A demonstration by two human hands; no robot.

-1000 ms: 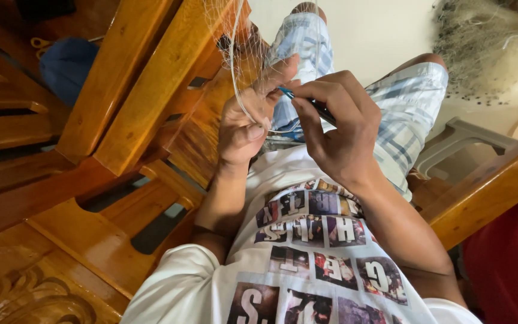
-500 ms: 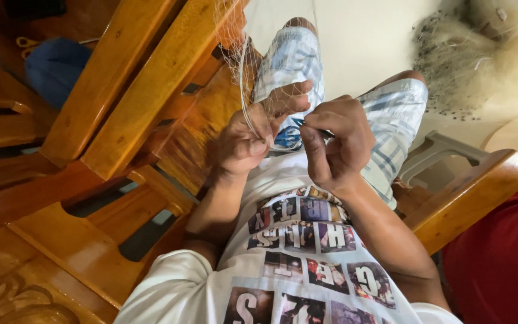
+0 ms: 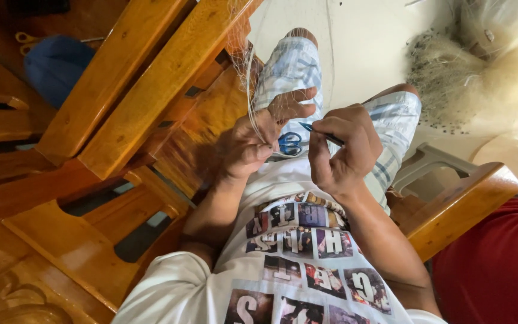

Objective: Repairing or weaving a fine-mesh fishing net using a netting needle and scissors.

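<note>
Nylon mesh of a fine fishing net [image 3: 248, 66] hangs taut from the wooden chair frame [image 3: 133, 102] down into the left hand [image 3: 253, 141]. That hand is clenched on a gather of net strands, thumb and forefinger pinching the mesh up near the right hand. Right hand [image 3: 340, 150] grips a slim dark netting needle [image 3: 322, 133] between thumb and fingers, its blue tip pointing toward the pinched mesh, close to it but apparently not yet through. Blue-handled scissors [image 3: 289, 144] lie on the lap below the hands, on the plaid shorts [image 3: 292, 66]. A heap of pale net [image 3: 451, 72] sits on the floor to the right, well apart from the hands.

Judgement: the step in hand looks like mending, with the needle lined up to enter a mesh loop. The next move calls for keeping the strands tense in the left hand, threading the tip cleanly through a single loop, and then drawing the twine snug. The twine itself is too fine to trace.
</note>
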